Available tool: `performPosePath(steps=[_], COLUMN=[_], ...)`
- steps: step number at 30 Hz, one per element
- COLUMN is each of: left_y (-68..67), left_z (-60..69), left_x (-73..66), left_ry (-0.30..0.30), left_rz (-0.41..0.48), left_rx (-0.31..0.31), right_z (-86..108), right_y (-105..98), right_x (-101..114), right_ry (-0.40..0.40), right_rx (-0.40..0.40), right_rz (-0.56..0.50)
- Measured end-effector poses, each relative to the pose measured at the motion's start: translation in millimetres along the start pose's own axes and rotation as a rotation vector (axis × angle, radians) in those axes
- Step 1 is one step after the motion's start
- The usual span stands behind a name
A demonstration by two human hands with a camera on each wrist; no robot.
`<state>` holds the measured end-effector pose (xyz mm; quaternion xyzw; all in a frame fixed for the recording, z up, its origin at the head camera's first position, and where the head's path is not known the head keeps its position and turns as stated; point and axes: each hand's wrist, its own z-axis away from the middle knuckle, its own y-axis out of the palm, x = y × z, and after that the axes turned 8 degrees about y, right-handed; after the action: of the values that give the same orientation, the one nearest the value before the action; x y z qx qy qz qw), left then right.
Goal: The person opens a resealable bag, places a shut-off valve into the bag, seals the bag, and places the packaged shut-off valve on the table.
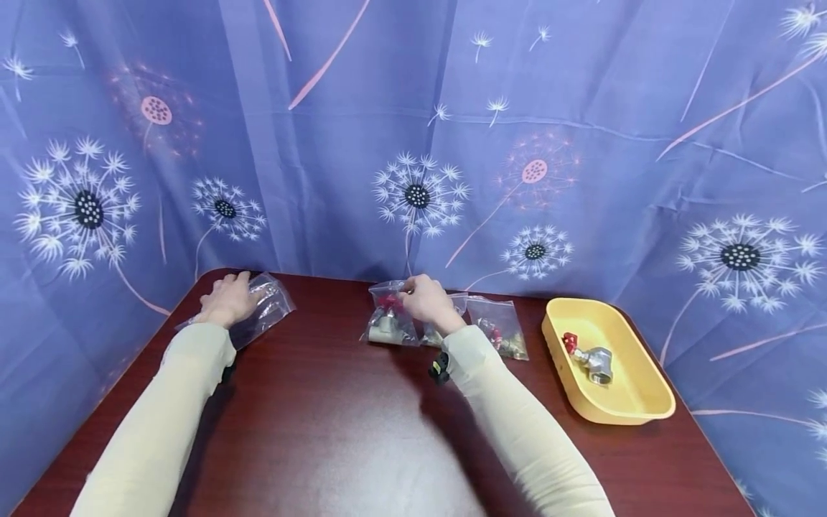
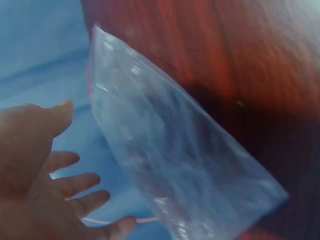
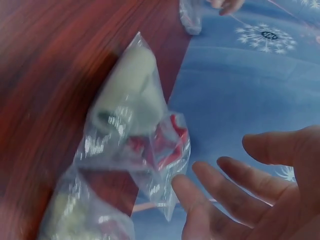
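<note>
At the table's far left corner, my left hand [image 1: 229, 298] is over an empty-looking clear plastic bag [image 1: 271, 309]. In the left wrist view its fingers [image 2: 82, 185] are spread apart, beside the bag and not gripping it. My right hand [image 1: 428, 300] hovers at the top edge of a clear zip bag [image 1: 388, 330], which holds a pale, thick pipe fitting with a red handle. The right wrist view shows loosely extended fingers [image 3: 235, 185] close to that bag, with nothing pinched between them. Partly behind the right hand lies a second bag [image 1: 431, 336].
Right of it is another bag [image 1: 497, 323] with brass-coloured and red parts. A yellow plastic bin [image 1: 620, 418] stands at the table's right side, holding a metal valve [image 1: 599, 365] with a red handle. A blue dandelion-print curtain [image 1: 336, 179] hangs behind the dark red wooden table [image 1: 310, 416].
</note>
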<state>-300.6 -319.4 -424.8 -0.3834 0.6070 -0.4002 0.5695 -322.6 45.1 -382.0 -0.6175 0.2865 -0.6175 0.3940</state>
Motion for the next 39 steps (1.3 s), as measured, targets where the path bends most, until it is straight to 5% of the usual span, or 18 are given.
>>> performPosePath(steps=[8,16,22,30,39], left_y=[2.7,12.5,13.2,20.1,23.3], left_z=[11.5,12.3,16.1,25.4,35.8], left_x=[25.3,31.8,34.1,18.8,-22.2], left_ry=[-0.106,-0.103,-0.088,0.044,0.230], left_rz=[-0.016,-0.036,0.032,0.174,0.247], left_rx=[0.057,0.039,0.038,-0.099,-0.187], right_z=[6.0,15.7,23.8,29.8,31.6], right_y=[14.6,24.5,29.7,34.2,37.3], right_x=[9.4,15.0,18.7,20.0,12.3], right_ry=[-0.080,-0.107,-0.142,-0.175,-0.163], right_rx=[-0.021,-0.018,-0.012,-0.013,0.028], right_rz=[-0.117,-0.210,-0.250,-0.375,-0.501])
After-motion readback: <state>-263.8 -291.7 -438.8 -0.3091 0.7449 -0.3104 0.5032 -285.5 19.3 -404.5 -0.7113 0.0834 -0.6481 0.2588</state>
